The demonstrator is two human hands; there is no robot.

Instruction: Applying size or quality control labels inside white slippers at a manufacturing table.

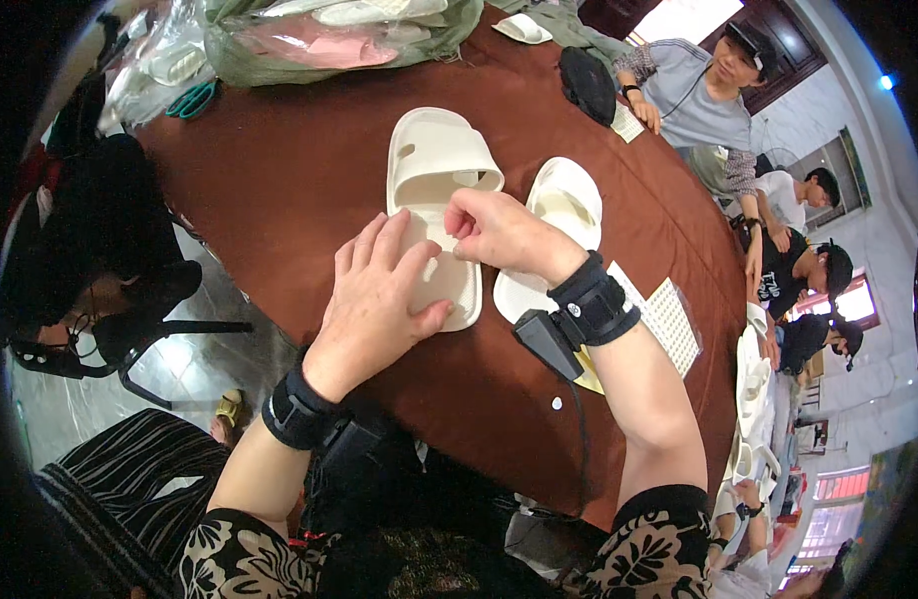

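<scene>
A cream slide slipper [429,140] lies on the brown cloth with its strap toward the far side. My left hand [369,290] rests on the slipper's left edge and sole, its fingers spread and stretched out. Over the same footbed, just nearer than the strap, my right hand [499,232] has its fingertips pinched together; whatever they hold, if anything, is hidden. To the right of it lies a second cream slipper [571,185], partly covered by my right hand and wrist. Both of my wrists wear black straps with small dark boxes.
Sheets of small pale dots [670,324] lie right of my wrist, near a small white round piece [557,403]. Teal-handled scissors [191,100] and a green bag [279,60] of wrapped slippers sit at the far left. Several people sit along the table's right side, one [693,95] facing me.
</scene>
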